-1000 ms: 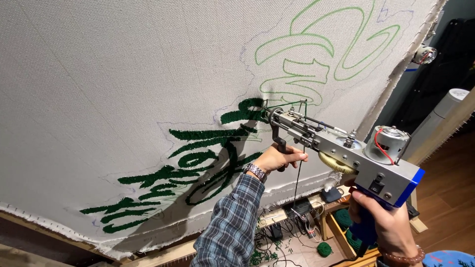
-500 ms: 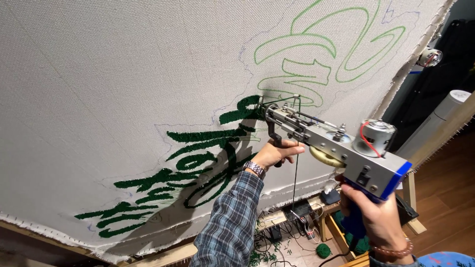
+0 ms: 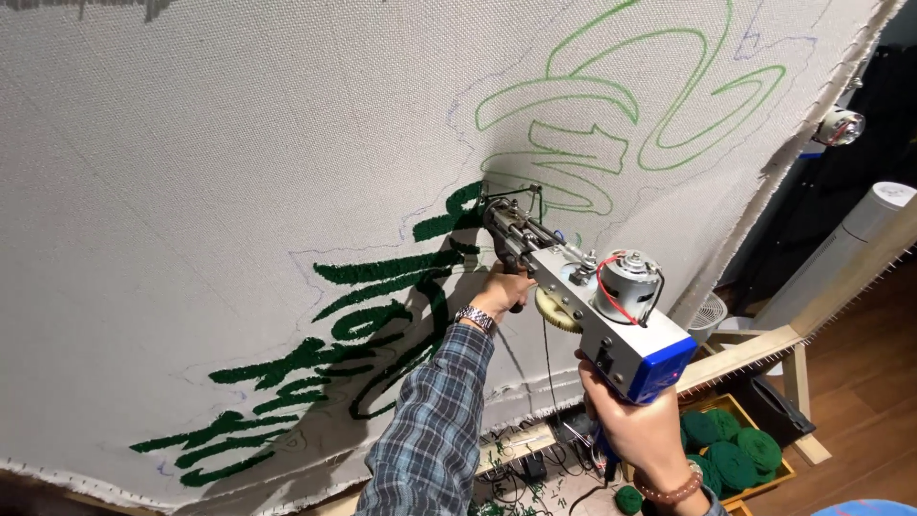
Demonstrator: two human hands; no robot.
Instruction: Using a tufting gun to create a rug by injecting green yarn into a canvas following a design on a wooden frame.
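A tufting gun (image 3: 583, 306) is pressed nose-first against the stretched grey cloth (image 3: 191, 191), beside dark green tufted strokes (image 3: 382, 272). Its front handle is gripped by the left hand (image 3: 501, 291); its blue rear grip is clasped by the right hand (image 3: 635, 425).

A rug-tufting workshop: stretched backing cloth (image 3: 239, 172) on a wooden frame (image 3: 755, 344), box of green yarn balls (image 3: 731, 454).

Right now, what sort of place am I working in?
Likely a rug-tufting workshop: a backing cloth stretched on a wooden frame, a tufting gun in both hands, and a box of green yarn balls below.
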